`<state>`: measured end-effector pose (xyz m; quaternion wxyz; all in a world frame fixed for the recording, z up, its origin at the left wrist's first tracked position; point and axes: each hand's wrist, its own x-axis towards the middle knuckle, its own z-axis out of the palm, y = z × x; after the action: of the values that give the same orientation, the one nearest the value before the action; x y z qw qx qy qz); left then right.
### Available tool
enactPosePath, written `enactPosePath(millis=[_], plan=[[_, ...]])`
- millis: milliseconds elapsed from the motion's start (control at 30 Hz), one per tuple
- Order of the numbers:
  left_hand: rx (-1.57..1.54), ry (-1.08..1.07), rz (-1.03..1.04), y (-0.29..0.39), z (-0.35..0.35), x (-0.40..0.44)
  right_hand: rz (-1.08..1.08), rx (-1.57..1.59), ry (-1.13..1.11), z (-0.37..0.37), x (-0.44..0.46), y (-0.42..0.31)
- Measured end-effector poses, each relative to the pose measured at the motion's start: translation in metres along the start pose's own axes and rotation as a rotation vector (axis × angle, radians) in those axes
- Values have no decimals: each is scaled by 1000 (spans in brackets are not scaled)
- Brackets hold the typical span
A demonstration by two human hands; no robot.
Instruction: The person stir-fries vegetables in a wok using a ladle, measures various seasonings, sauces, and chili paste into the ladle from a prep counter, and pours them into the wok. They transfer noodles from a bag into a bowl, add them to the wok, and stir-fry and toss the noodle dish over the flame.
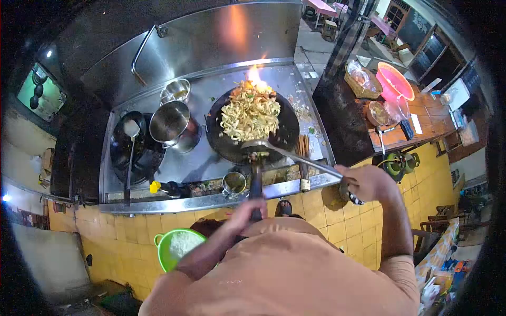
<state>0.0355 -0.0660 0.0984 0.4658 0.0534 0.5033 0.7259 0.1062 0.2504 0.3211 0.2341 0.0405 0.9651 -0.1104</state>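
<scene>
My left hand [251, 213] is wrapped round the dark handle of a black wok [219, 142] over the stove. In my right hand [363, 181] is the long handle of a metal cooking ladle [300, 159]. Its head lies at the near side of the wok, close to the food. Pale, wide noodles [250, 116] with orange bits fill the wok's middle and seem heaped or tossed up. Flames [257, 76] flare at the far rim. Left of the wok handle stands a small metal cup [234, 183].
A tall steel pot [171, 124], a smaller pot [175, 90] and a second black wok [132, 163] with a ladle stand left. A brush-like stick bundle [304, 163] lies right of the wok. A wooden table [416, 126] holds a pink basket [395, 81]. A green bucket [163, 247] stands lower left.
</scene>
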Motion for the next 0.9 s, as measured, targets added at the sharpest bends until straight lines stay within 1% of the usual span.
enactPosePath(millis=[33,67,100,167,200,267,300,367,400,433,467,500,567,633,700,767,800,833,900], plan=[[-283,15,-76,19,2,14,-78,0,29,-2,0,7],[-562,28,-150,37,3,28,-15,-31,38,-1,9,0],[-650,80,-128,45,6,44,-15,-29,37,14,23,-1],[-769,103,-149,32,4,49,103,-91,117,47,63,8],[-769,100,-138,17,5,41,99,-98,124,53,69,16],[-250,162,-140,-24,6,11,43,-35,343,67,69,34],[6,45,42,-19,17,-2,32,-41,347,63,61,39],[-15,135,29,-27,6,9,-77,226,302,40,37,46],[-129,109,-37,-21,-4,21,-87,220,287,32,31,49],[-241,81,-105,-11,-15,37,-65,294,304,26,24,51],[-441,38,-27,-12,-20,56,-41,369,325,23,22,53],[-497,138,-46,6,-11,65,-46,369,323,27,34,53],[-641,125,-118,12,-27,89,19,236,414,49,86,48],[-612,159,-86,3,-26,100,145,264,290,80,144,32],[-580,197,-50,0,-22,99,4,511,297,121,181,7],[-519,205,-18,-1,-17,89,65,1137,-68,119,181,-15],[-504,197,-32,-4,-19,84,160,1613,-239,105,173,-13],[-505,203,-32,-8,-19,79,246,1915,-438,89,171,3],[-535,106,-60,-10,-19,68,167,1822,-424,86,162,27]])
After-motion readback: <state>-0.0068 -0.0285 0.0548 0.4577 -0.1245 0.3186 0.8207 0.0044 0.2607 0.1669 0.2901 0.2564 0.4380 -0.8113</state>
